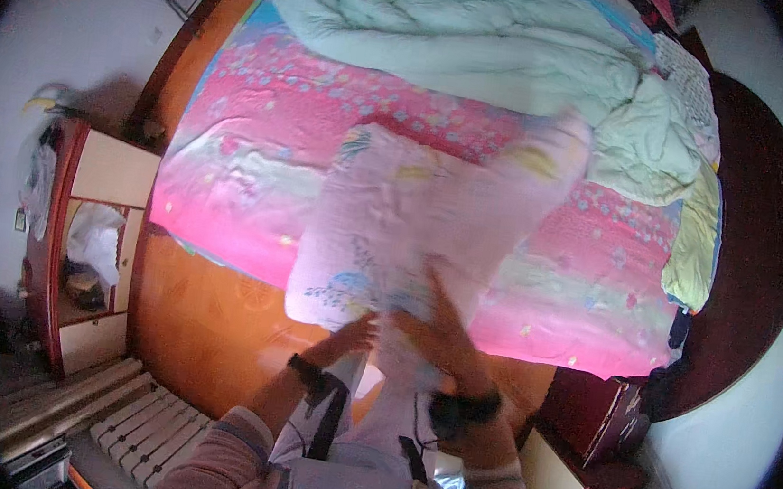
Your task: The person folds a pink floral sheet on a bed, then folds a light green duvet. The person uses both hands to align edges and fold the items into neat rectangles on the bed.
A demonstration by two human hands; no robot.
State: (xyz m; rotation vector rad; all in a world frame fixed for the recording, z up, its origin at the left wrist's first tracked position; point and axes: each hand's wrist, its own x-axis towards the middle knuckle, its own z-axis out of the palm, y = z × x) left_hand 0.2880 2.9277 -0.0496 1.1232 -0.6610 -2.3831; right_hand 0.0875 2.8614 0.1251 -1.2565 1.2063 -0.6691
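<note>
A pale pink cloth (385, 215) with a flower print lies over the near part of the bed, one corner stretching up to the far right. It looks like a pillowcase or thin cover; I cannot tell which. At its near edge my left hand (350, 339) is closed on the fabric. Just beside it, my right hand (439, 334) grips the cloth from the right, its fingers blurred by motion and pointing away from me. Dark bands circle both wrists.
Bright pink flowered bedding (239, 152) covers the bed, with a pale mint quilt (459, 51) bunched at the far side. A yellow cloth (694, 248) hangs at the right, before a dark round headboard (753, 254). At left stand a cabinet (113, 168) and wooden slats (147, 434).
</note>
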